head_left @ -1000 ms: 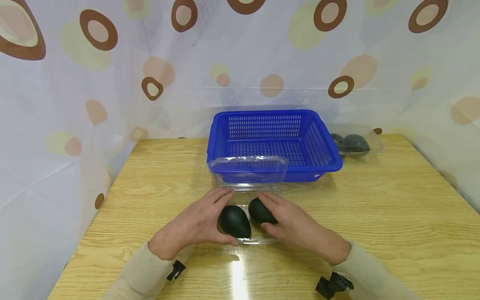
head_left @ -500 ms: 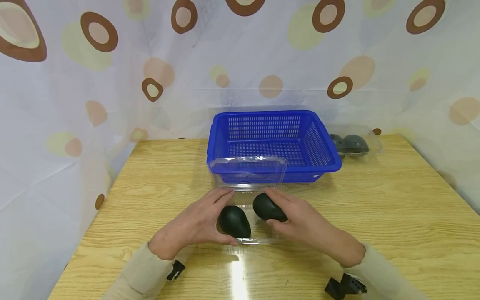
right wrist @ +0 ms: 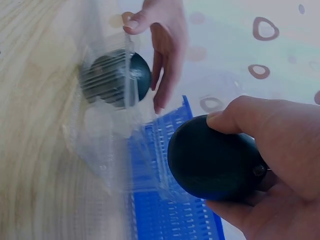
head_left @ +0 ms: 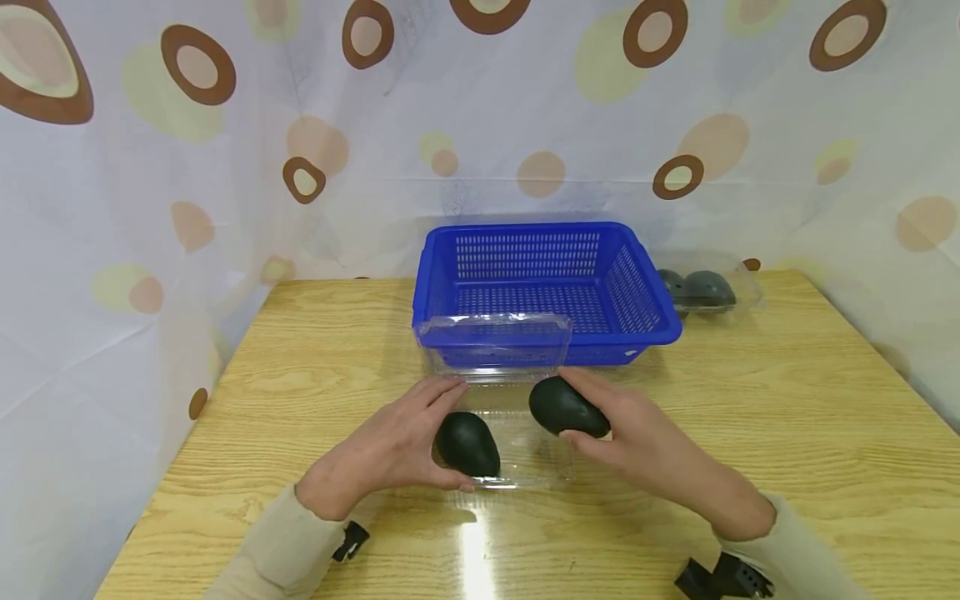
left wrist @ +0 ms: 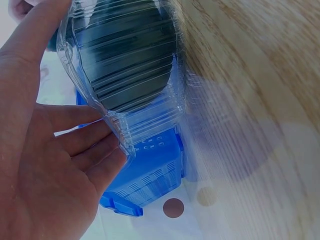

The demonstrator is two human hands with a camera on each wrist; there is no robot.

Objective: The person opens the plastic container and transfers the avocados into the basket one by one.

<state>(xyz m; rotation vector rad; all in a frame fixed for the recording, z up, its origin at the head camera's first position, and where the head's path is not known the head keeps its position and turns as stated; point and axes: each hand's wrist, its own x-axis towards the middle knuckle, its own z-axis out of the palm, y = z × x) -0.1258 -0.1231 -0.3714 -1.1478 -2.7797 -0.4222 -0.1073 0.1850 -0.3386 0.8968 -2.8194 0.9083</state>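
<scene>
A clear plastic clamshell box (head_left: 525,458) sits on the table with its lid (head_left: 495,342) raised at the back. My left hand (head_left: 393,442) holds its left end, thumb at the front rim and fingers at the rear rim. Inside, at that end, lies a dark green avocado (head_left: 468,446), showing through the ribbed wall in the left wrist view. My right hand (head_left: 637,433) grips a second avocado (head_left: 566,407) between thumb and fingers, raised over the right end of the box. The right wrist view shows this avocado (right wrist: 212,160) apart from the box, its stem end toward the palm.
Behind the raised lid stands a blue slotted plastic basket (head_left: 547,337). At the back right, beside the basket, another clear box (head_left: 742,292) contains dark avocados (head_left: 708,289). A spotted curtain (head_left: 480,108) hangs behind the wooden table (head_left: 315,358).
My right hand has lifted an avocado from the right half of the box and moved it up and to the right. My left hand and the box have stayed in place.
</scene>
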